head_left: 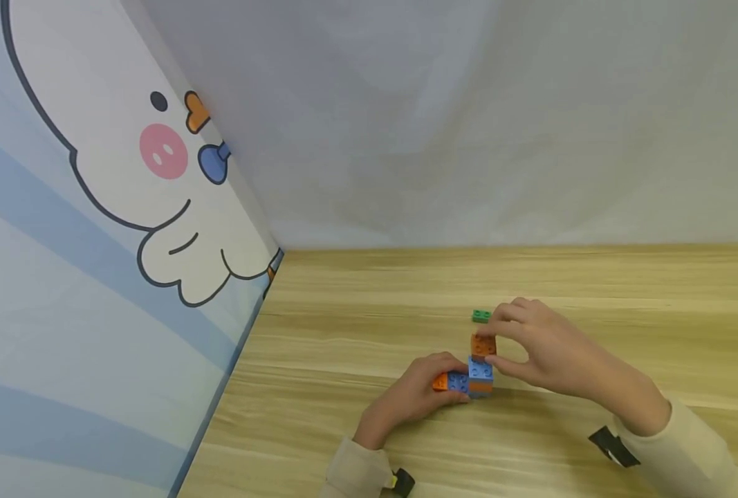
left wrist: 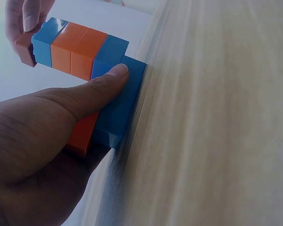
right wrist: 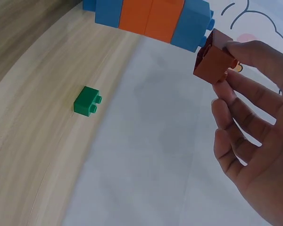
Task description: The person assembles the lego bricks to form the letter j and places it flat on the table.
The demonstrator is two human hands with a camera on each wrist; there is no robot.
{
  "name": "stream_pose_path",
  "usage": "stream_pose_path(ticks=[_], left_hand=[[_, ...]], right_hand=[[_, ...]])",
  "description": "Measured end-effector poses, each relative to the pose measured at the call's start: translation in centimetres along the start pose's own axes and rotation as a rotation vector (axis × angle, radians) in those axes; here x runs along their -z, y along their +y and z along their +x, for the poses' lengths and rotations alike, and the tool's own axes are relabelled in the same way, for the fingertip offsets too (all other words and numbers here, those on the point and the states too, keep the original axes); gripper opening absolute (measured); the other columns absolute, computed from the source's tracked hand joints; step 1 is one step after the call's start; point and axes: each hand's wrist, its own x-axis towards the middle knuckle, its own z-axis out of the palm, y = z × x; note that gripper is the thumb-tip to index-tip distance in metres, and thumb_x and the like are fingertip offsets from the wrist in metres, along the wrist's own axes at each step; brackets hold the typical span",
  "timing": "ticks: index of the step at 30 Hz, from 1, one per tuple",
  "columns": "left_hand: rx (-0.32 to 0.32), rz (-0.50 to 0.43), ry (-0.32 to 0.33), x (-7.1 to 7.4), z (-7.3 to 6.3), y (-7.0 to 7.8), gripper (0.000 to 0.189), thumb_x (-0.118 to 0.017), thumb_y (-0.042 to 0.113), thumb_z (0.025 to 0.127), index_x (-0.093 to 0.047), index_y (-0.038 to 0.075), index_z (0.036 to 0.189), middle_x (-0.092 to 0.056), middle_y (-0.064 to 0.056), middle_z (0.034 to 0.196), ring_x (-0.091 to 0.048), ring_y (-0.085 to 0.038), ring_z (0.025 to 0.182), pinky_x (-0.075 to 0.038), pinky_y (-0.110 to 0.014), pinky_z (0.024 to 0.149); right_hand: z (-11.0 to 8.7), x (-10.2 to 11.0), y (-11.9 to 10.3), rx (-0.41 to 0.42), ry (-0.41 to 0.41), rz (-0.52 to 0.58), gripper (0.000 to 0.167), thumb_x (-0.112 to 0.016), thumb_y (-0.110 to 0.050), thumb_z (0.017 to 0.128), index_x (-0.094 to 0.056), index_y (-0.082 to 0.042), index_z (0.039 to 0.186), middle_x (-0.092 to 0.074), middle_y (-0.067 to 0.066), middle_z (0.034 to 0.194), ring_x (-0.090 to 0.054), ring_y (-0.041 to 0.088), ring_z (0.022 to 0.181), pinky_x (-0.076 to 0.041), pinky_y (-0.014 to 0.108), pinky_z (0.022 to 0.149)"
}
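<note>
A column of blue and orange bricks [head_left: 481, 371] stands upright on a low base of blue [head_left: 458, 382] and orange [head_left: 440, 382] bricks. The left hand [head_left: 413, 389] grips this base, thumb on the near side and fingers on the far side. A reddish-brown brick [right wrist: 212, 63] is pinched between thumb and fingertips of the right hand [head_left: 539, 342]. It is slightly tilted at the column's top, its hollow underside toward the studs of the uppermost blue brick [left wrist: 48, 41]. From the left wrist, two orange bricks [left wrist: 71, 46] show between blue ones.
A small green brick [head_left: 481, 316] lies on the wooden table [head_left: 344, 311] just beyond the column. Behind the table hangs a pale grey cloth [head_left: 468, 138]. A wall panel with a cartoon figure [head_left: 107, 124] borders the left side.
</note>
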Motion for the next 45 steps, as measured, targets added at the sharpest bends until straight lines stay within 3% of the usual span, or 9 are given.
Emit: stream_pose_path(ticks=[15, 30, 36, 45], left_hand=[[-0.017, 0.006, 0.002, -0.1, -0.2, 0.1, 0.04, -0.072, 0.034, 0.095, -0.066, 0.017, 0.131, -0.07, 0.0, 0.126, -0.063, -0.005, 0.107, -0.05, -0.017, 0.093], [-0.01, -0.025, -0.001, -0.3, -0.1, 0.0, 0.039, -0.073, 0.032, 0.094, -0.066, 0.019, 0.131, -0.069, 0.001, 0.126, -0.062, -0.004, 0.108, -0.05, -0.017, 0.094], [-0.013, -0.026, -0.001, -0.1, -0.1, 0.0, 0.039, -0.073, 0.032, 0.095, -0.066, 0.019, 0.13, -0.07, 0.001, 0.125, -0.062, -0.005, 0.107, -0.05, -0.018, 0.094], [-0.004, -0.011, -0.002, -0.1, 0.0, 0.0, 0.039, -0.073, 0.031, 0.095, -0.066, 0.018, 0.131, -0.07, 0.0, 0.126, -0.063, -0.006, 0.108, -0.05, -0.018, 0.095]], right_hand=[[-0.4, -0.4, -0.7, 0.049, -0.005, 0.056, 0.031, -0.088, -0.025, 0.078, -0.075, -0.025, 0.106, -0.067, -0.016, 0.103, -0.058, 0.003, 0.093, -0.052, 0.031, 0.08], [-0.5, -0.1, -1.1, 0.009, -0.062, 0.096, 0.029, -0.087, -0.024, 0.082, -0.077, -0.025, 0.108, -0.066, -0.014, 0.102, -0.056, 0.005, 0.09, -0.051, 0.029, 0.076], [-0.2, -0.2, -1.5, -0.008, -0.076, 0.065, 0.028, -0.087, -0.025, 0.082, -0.077, -0.023, 0.108, -0.065, -0.013, 0.103, -0.057, 0.007, 0.092, -0.052, 0.03, 0.078], [-0.3, -0.5, -1.8, -0.003, -0.032, 0.046, 0.028, -0.088, -0.025, 0.08, -0.078, -0.021, 0.106, -0.065, -0.012, 0.101, -0.057, 0.006, 0.089, -0.052, 0.028, 0.076]])
